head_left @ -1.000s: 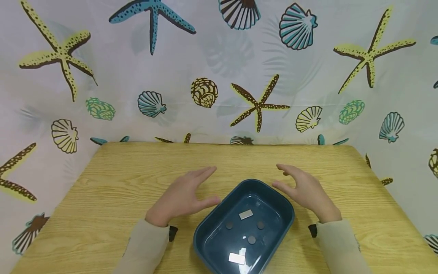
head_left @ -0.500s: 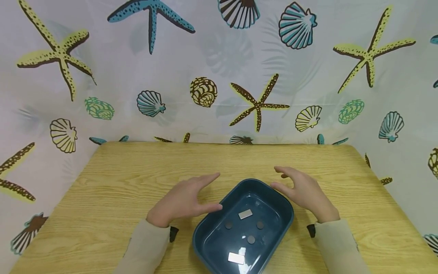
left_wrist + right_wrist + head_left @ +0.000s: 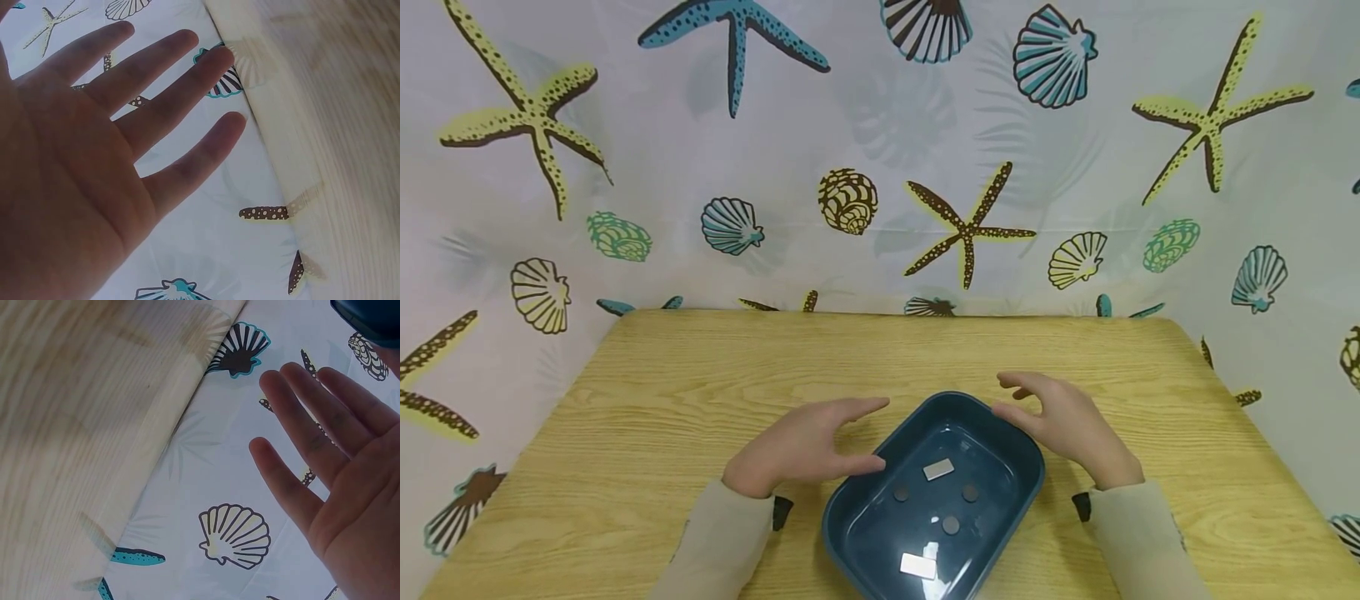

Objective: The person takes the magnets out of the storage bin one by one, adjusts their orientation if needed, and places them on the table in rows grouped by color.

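A dark blue plastic tray (image 3: 910, 529) with rounded corners sits slanted on the table between both hands. Inside it lie two small silvery rectangular blocks, one near the middle (image 3: 937, 469) and another lower down (image 3: 918, 567), plus three grey round discs (image 3: 951, 525). My left hand (image 3: 801, 442) is at the tray's left side, its thumb tip overlapping the rim. Spread fingers (image 3: 181, 100) and a bare palm show in the left wrist view. My right hand (image 3: 1067, 421) is at the upper right rim, thumb right at the edge. Its fingers are relaxed and hold nothing.
The tray stands on a wood-grain table (image 3: 647, 417). Behind the table and along its sides hangs a white cloth (image 3: 820, 100) printed with starfish and shells. Long pale sleeves (image 3: 715, 533) cover both forearms, with a black strap part (image 3: 781, 511) at the left cuff.
My left hand has come down and slightly right, so its thumb overlaps the tray's rim. The right hand has shifted a little lower and left. The tray and its contents stay put.
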`<state>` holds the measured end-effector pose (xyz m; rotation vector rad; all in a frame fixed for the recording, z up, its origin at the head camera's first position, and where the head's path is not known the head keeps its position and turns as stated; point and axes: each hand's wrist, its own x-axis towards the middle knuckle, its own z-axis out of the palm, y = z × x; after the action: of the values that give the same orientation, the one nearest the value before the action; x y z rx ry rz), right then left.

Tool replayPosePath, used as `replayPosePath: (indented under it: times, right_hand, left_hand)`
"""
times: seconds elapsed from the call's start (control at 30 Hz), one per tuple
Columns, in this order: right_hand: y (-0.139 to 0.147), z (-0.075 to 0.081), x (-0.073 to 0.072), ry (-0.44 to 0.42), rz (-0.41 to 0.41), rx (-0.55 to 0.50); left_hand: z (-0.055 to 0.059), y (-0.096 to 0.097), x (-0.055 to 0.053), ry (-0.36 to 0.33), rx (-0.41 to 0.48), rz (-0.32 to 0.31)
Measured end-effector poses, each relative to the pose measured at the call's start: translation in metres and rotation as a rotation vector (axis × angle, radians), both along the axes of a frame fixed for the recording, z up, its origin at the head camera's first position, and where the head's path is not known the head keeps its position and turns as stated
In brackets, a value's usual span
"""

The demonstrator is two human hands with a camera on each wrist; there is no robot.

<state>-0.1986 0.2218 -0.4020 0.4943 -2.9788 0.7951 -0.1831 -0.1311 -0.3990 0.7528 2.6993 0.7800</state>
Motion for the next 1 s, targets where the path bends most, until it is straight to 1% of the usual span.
replayPosePath:
  times: [0.17, 0.27, 0.37, 0.47, 0.57, 0.73, 0.87, 1.0]
  right_hand:
    - [0.0006, -0.0007, -0.0008, -0.014, 0.031, 0.017]
    - [0.0008, -0.0009, -0.001, -0.027, 0.04, 0.024]
    - [0.0009, -0.0009, -0.001, -0.046, 0.049, 0.017]
    - [0.0012, -0.0007, -0.0012, -0.075, 0.074, 0.001]
    - [0.0018, -0.0001, -0.0017, -0.105, 0.103, -0.007]
    - [0.0018, 0.0009, -0.0029, -0.145, 0.135, -0.013]
    - [0.001, 0.0015, -0.0032, -0.166, 0.148, -0.03]
    - [0.0004, 0.0014, -0.0036, -0.179, 0.159, -0.038]
  left_hand:
    - [-0.0018, -0.001, -0.0012, -0.048, 0.019, -0.052]
    - [-0.0025, -0.0016, -0.0022, -0.092, 0.038, -0.092]
    - [-0.0032, -0.0022, -0.0035, -0.136, 0.069, -0.132]
    - [-0.0038, -0.0026, -0.0046, -0.169, 0.097, -0.159]
    - [-0.0037, -0.0025, -0.0048, -0.207, 0.121, -0.159]
    - [-0.0025, -0.0017, -0.0043, -0.24, 0.13, -0.137]
    - [-0.0019, -0.0008, -0.0043, -0.256, 0.137, -0.128]
    - [-0.0023, -0.0004, -0.005, -0.255, 0.138, -0.135]
